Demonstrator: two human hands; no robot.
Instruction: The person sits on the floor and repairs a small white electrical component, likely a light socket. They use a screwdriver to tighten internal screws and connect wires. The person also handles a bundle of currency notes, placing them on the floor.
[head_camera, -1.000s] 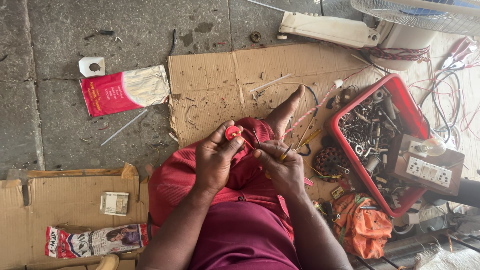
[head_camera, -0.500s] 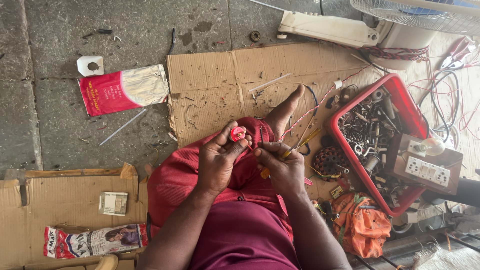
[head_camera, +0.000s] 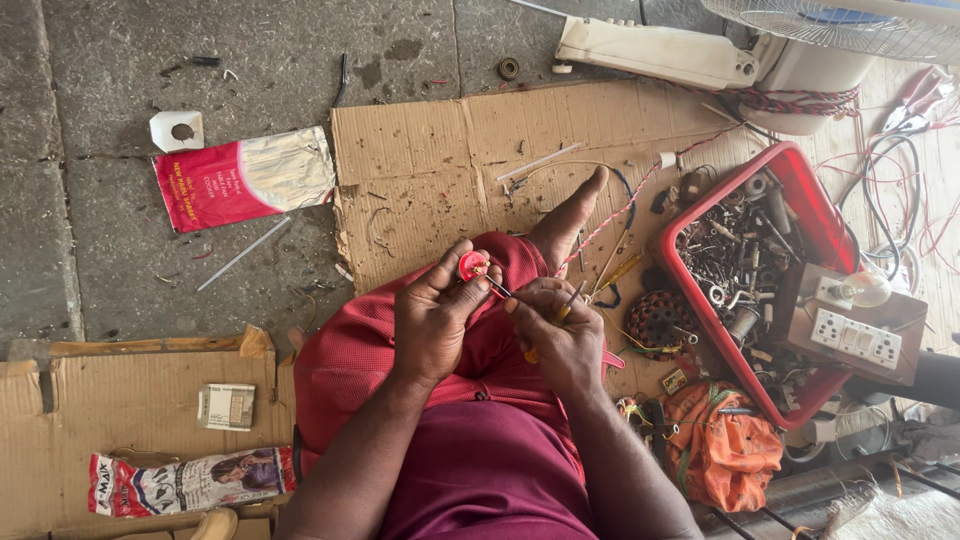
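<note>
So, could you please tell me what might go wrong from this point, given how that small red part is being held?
1. The small red part is pinched only at the fingertips of the left hand while the right hand presses a thin metal tool into it; a slip could jab a finger.
2. If dropped, the part or its bits might vanish among the scraps on the cardboard sheet.
3. The twisted red-and-white wire beside the bare foot could snag.

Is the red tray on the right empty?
No, the red tray is packed with small metal parts and scrap, beside the right hand.
</note>
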